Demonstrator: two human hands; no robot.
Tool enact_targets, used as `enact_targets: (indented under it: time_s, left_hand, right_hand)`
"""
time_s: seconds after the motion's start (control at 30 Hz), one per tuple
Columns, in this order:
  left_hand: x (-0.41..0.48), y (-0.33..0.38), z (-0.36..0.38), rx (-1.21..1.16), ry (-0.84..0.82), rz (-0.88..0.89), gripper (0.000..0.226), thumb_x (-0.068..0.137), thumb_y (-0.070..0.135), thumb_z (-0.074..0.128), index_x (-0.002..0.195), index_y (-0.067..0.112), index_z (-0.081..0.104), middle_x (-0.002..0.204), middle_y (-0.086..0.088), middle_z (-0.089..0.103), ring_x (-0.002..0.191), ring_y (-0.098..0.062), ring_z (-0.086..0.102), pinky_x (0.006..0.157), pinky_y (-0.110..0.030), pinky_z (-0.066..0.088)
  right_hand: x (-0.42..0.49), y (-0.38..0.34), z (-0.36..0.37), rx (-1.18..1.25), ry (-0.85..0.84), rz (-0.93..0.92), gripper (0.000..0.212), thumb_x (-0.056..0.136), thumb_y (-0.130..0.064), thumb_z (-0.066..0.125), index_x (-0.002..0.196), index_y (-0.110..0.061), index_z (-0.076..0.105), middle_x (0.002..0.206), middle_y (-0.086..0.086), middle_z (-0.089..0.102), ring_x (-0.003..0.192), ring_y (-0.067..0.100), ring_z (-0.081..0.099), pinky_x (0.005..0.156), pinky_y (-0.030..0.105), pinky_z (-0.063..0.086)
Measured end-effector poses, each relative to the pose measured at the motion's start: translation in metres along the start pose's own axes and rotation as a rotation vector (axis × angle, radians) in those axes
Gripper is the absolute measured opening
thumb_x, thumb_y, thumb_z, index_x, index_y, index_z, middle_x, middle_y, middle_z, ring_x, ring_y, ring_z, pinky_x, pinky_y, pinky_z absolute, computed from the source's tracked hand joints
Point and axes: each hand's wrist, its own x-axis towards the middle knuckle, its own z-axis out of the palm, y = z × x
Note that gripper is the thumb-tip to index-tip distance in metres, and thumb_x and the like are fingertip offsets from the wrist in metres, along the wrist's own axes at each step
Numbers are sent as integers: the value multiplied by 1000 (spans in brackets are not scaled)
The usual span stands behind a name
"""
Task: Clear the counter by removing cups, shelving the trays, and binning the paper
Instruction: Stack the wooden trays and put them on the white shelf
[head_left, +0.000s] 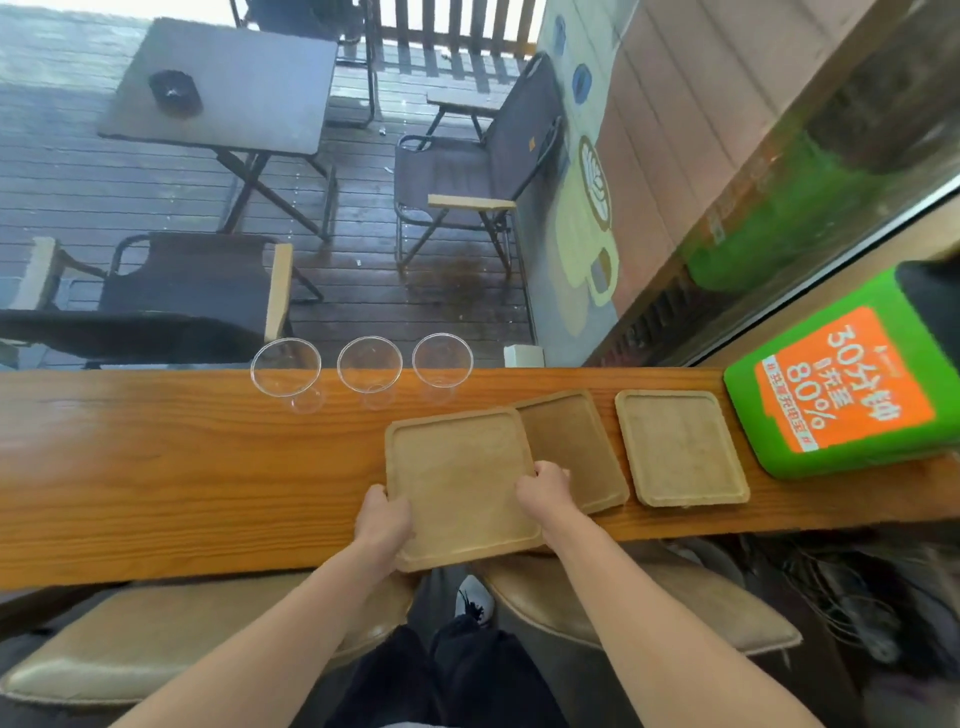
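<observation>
1. We look down on a long wooden bench (156, 467), orange-brown with a strong grain, running left to right beneath a window.
2. Our left hand (383, 525) clamps the left edge of the nearest tray (462, 483), and our right hand (545, 491) clamps its right edge; the hands sit apart, one on each side.
3. That tray overhangs the bench's near edge and overlaps a second tray (571, 441) lying just behind and to its right.
4. A third tray (680, 447) lies flat further right, apart from the other two.
5. Three clear cups (370, 371) stand in a row along the far edge of the bench, left of the trays.
6. A green box (841, 395) with an orange printed panel rests at the right end of the bench.
7. Through the glass we see a wet dark deck with a folding table (228, 88) and folding chairs (467, 171).
8. Padded stools (130, 644) stand beneath the bench on our side.
</observation>
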Motion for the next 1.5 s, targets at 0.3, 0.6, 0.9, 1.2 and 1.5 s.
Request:
enact_targets:
  time_s: [0.3, 0.6, 0.9, 1.2, 1.5]
  left_hand:
    - [-27, 43, 61, 215, -148, 218, 13, 93, 27, 64, 81, 23, 68, 90, 0, 73, 80, -16, 69, 69, -31, 60]
    - [-19, 58, 133, 244, 14, 72, 17, 92, 26, 66, 92, 11, 73, 95, -6, 72, 83, -20, 69, 74, -33, 59]
    - [-9, 61, 163, 246, 186, -13, 19, 92, 21, 65, 102, 6, 71, 101, -9, 70, 91, -26, 67, 78, -35, 58]
    - [-4, 59, 170, 257, 208, -64, 18, 91, 22, 65, 86, 7, 73, 88, -8, 71, 80, -24, 66, 65, -30, 51]
    - [5, 60, 164, 229, 252, -44, 21, 95, 14, 56, 109, 8, 71, 106, -12, 70, 68, -16, 58, 59, -25, 48]
  right_hand:
    - [23, 27, -96, 82, 125, 8, 44, 98, -14, 46, 141, -6, 50, 149, 13, 42, 131, 33, 46, 112, 45, 41]
    - [94, 32, -137, 17, -3, -27, 59, 96, -28, 54, 150, -11, 41, 157, 9, 33, 139, 32, 41, 112, 44, 39]
    - [131, 45, -130, -95, -59, -42, 59, 94, -34, 56, 149, -15, 45, 156, 9, 32, 135, 31, 45, 109, 41, 41]
    - [142, 29, -132, -151, -159, -55, 63, 96, -36, 54, 150, -7, 38, 149, 12, 48, 133, 33, 48, 105, 41, 42]
    - [122, 50, -116, -97, -192, 38, 78, 97, -33, 57, 159, -14, 14, 166, 7, 9, 150, 32, 21, 118, 45, 28]
